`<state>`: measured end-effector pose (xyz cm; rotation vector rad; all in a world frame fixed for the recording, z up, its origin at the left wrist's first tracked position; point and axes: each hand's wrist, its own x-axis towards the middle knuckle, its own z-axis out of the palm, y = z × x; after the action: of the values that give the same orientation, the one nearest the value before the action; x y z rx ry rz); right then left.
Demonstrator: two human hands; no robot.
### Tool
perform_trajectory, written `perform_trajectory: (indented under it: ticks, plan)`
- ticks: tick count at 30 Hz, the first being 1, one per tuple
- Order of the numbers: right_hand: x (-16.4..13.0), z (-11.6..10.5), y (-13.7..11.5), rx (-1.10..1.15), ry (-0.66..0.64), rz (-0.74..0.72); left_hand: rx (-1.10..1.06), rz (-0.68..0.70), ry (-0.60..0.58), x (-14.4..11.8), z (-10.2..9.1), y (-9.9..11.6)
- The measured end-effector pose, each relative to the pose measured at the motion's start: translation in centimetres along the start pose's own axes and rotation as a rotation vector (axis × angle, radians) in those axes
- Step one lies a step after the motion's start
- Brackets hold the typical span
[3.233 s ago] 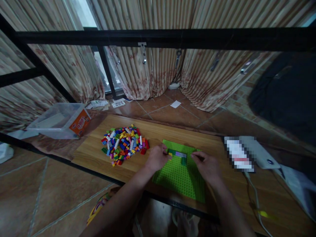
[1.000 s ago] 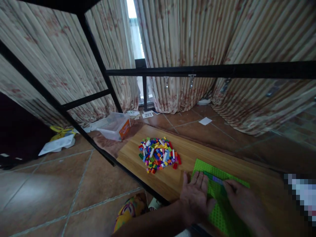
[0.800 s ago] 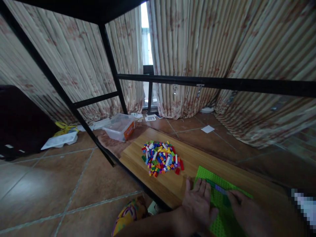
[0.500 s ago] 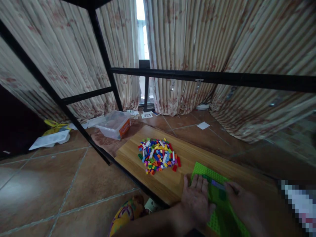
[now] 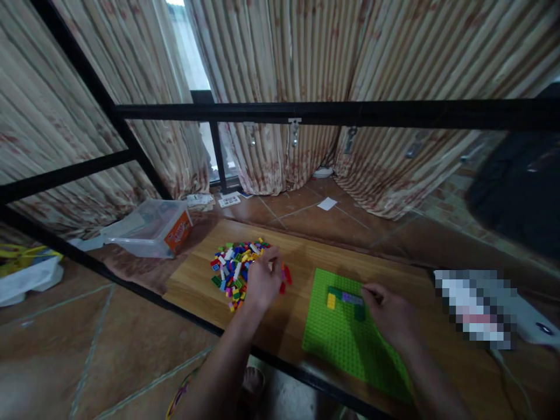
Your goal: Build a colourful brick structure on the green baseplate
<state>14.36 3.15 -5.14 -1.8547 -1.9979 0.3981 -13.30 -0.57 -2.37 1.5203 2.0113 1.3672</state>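
My left hand point(image 5: 265, 282) hangs over the near right side of a heap of colourful toy bricks point(image 5: 231, 268), its fingers bent and slightly apart. No brick shows in them. My right hand point(image 5: 389, 312) is at the green baseplate point(image 5: 336, 347), with thumb and forefinger pinched together at the right end of a row of bricks. Whatever is between those fingertips is hidden. On the plate sit a purple brick point(image 5: 351, 299), a dark green brick point(image 5: 359, 313) below it, another dark green brick point(image 5: 335, 291) to the left, and a yellow brick point(image 5: 331, 301).
The wooden tabletop point(image 5: 301, 251) carries the heap and plate. Beyond its left end stands a clear plastic box point(image 5: 144, 230) with an orange label. A black metal bar point(image 5: 271, 112) crosses in front of the curtains. At right lie a blurred-out item point(image 5: 472, 309) and a white device point(image 5: 527, 321).
My left hand has left the baseplate and moved left to the brick heap. The bricks it covered now show. My right hand stays at the plate, and the view has turned right.
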Motion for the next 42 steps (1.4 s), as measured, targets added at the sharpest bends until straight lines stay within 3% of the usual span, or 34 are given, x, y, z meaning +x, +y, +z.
perform_trajectory:
  ticks: [3, 6, 8, 10, 14, 17, 24, 28, 34, 37, 42]
  plan:
    - [-0.1, 0.7, 0.3, 0.011, -0.058, -0.024, 0.038, -0.154, 0.144, 2.4, -3.8, -2.5]
    - [0.1, 1.1, 0.7, 0.006, -0.112, -0.012, 0.224, -0.347, 0.181, 3.9, -7.4, -5.3]
    - [0.3, 1.4, 0.9, -0.013, -0.115, -0.015, 0.305, -0.410, 0.167, 4.4, -8.6, -6.6]
    - [0.5, 1.8, 1.0, -0.030, -0.114, -0.025, 0.322, -0.414, 0.144, 4.5, -8.6, -7.1]
    - [0.6, 2.2, 0.7, -0.027, -0.104, -0.061, 0.337, -0.365, 0.088, 4.6, -6.5, -6.9]
    - [0.7, 2.2, 0.5, -0.048, -0.124, -0.040, 0.472, -0.323, 0.057, 4.6, -5.3, -6.6]
    - [1.0, 1.6, 0.1, -0.093, -0.098, -0.040, 0.557, -0.316, 0.076, 4.7, -5.0, -6.9]
    - [0.8, 1.2, -0.2, -0.084, -0.087, -0.076, 0.343, -0.318, 0.153, 5.1, -5.6, -6.7]
    - [0.2, 0.2, -1.2, -0.048, 0.016, 0.009, -0.397, -0.251, 0.134, 5.0, -6.3, -5.2]
    - [0.3, -0.6, -1.3, 0.011, 0.129, 0.003, -0.608, -0.264, 0.035, 4.2, -5.0, -3.3]
    - [0.7, -1.5, -0.6, 0.086, 0.259, -0.008, -0.897, -0.454, -0.291, -0.5, -0.4, 1.3]
